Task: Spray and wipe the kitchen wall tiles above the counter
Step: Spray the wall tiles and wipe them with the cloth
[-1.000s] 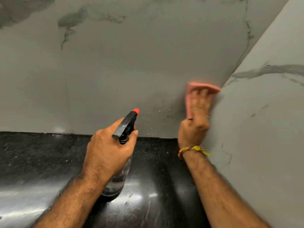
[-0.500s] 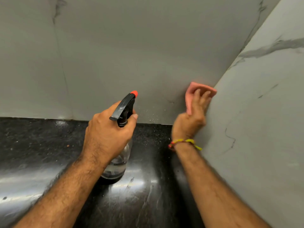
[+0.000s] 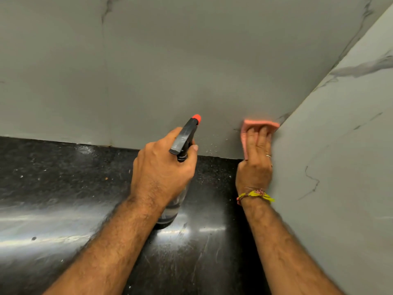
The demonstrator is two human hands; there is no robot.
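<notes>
Cloth [image 3: 246,133] under right hand [image 3: 256,162], spray bottle [image 3: 184,143] in left hand [image 3: 161,167]

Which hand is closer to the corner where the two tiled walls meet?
Right. The right hand presses the pink cloth beside the corner; the left hand grips the spray bottle farther left.

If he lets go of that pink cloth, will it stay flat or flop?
Probably flop: the pink cloth looks thin and folded, bending around the right hand pressing it to the wall tiles. Likely light, too.
</notes>
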